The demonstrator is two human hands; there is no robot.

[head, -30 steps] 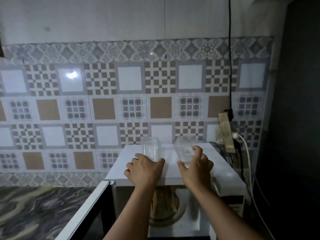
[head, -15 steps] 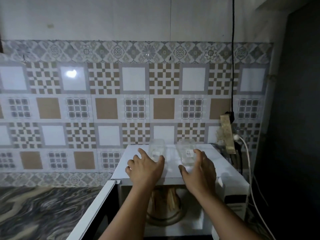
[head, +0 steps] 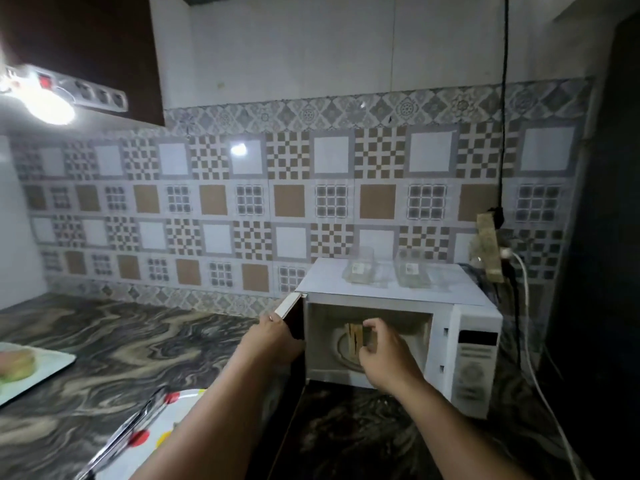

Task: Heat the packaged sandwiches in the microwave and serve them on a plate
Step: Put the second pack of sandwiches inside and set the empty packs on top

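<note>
Head view: marbled countertop (head: 114, 344) runs along the patterned tile wall. White microwave (head: 474, 344) sits at its right end, door (head: 290, 318) swung open toward the left. Two clear empty packages (head: 360, 270) sit side by side on the microwave's top. Dotted plate (head: 157, 424) lies near the bottom edge with metal tongs (head: 128, 431) across it; white tray (head: 41, 368) at far left (contents blurred). Left hand (head: 273, 336) grips the door's edge. Right hand (head: 386, 355) is inside the cavity, fingers pinching the sandwiches (head: 356, 339), which stand upright on the turntable.
</note>
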